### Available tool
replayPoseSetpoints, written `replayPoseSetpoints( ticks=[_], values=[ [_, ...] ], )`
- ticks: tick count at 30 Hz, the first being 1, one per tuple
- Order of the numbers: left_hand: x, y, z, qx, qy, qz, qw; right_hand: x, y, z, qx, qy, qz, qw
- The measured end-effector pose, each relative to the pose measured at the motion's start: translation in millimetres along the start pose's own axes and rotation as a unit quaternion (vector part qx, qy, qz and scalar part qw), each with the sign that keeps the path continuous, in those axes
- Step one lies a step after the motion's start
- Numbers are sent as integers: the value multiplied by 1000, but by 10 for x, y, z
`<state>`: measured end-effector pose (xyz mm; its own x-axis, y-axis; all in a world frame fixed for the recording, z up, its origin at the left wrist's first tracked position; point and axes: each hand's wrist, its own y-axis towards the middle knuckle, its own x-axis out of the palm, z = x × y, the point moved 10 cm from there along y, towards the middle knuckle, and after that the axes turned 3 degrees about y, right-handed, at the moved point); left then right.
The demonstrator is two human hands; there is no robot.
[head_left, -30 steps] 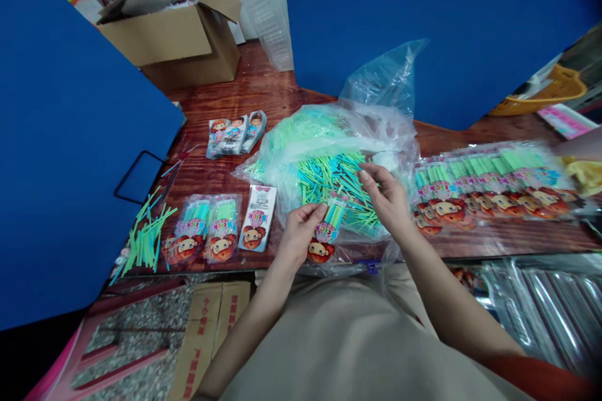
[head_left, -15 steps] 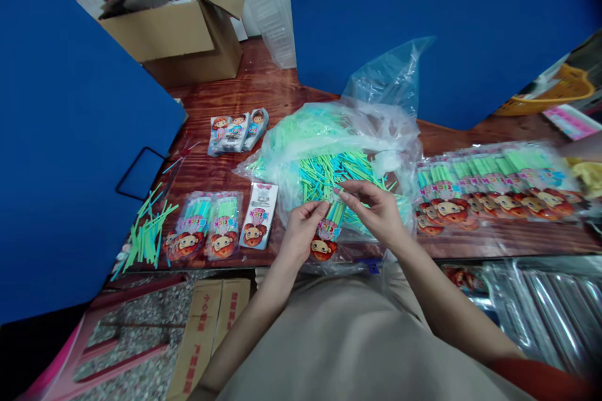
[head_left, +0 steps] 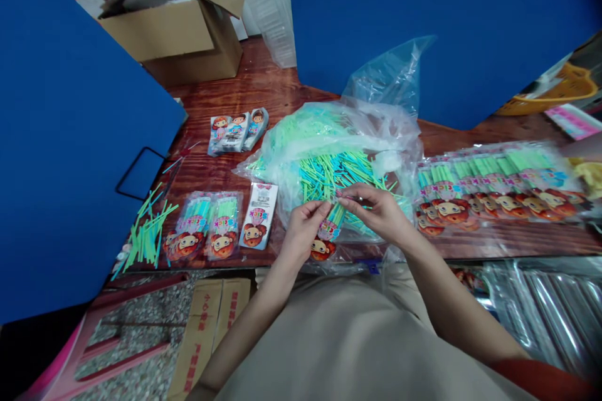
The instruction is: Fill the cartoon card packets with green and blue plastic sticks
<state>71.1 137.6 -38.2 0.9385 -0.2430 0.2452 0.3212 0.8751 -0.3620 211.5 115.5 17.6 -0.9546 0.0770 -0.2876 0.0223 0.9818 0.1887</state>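
My left hand (head_left: 305, 230) grips a clear plastic packet (head_left: 328, 230) holding green sticks, with a cartoon-face card at its lower end. My right hand (head_left: 376, 213) pinches at the packet's top edge, its fingertips close to my left fingers. Below both hands lies a large clear plastic bag (head_left: 338, 169) full of loose green and blue sticks. Filled packets (head_left: 493, 185) lie in an overlapping row to the right. Two more filled packets (head_left: 209, 225) and a printed card (head_left: 258, 216) lie to the left, by a pile of loose green sticks (head_left: 145, 237).
The work surface is a reddish wooden table (head_left: 277, 94). Several printed cards (head_left: 238, 130) lie near its back. A cardboard box (head_left: 172, 34) stands behind it, and blue panels (head_left: 70, 125) rise at the left. Clear plastic sheets (head_left: 540, 307) lie below the right edge.
My right hand has moved left from the bag to the packet's top, and its fingers have closed there. My left hand still holds the packet.
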Motion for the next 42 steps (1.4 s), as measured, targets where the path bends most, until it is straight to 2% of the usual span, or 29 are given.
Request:
replayPoseSetpoints(
  ticks=[9,11,13,16,18,24,29,32,37,42],
  values=[
    [-22,45,-127,-10,9,2,1000,79,-5,56,39,-19,-87,995],
    [-26,37,-108,-8,8,7,1000,53,7,90,49,0,-80,996],
    [-13,29,-88,-8,18,-1,1000,-13,31,130,60,33,-47,997],
    [33,16,-136,-41,39,-33,998,-104,55,188,75,76,6,994],
    [40,8,-184,-63,42,-44,996,-114,52,218,82,91,16,992],
    [31,0,-200,-49,28,-32,998,-7,-6,253,93,67,-47,992],
    [82,-15,-152,-38,30,-40,998,-132,20,184,71,8,-19,997],
    [81,-16,-111,-25,49,-37,998,-141,55,139,64,-9,-26,998],
    [78,-18,-127,-17,48,-36,998,-8,99,137,76,30,-64,995],
    [51,-31,-142,-28,11,-25,999,29,91,136,84,103,-22,991]
  ],
)
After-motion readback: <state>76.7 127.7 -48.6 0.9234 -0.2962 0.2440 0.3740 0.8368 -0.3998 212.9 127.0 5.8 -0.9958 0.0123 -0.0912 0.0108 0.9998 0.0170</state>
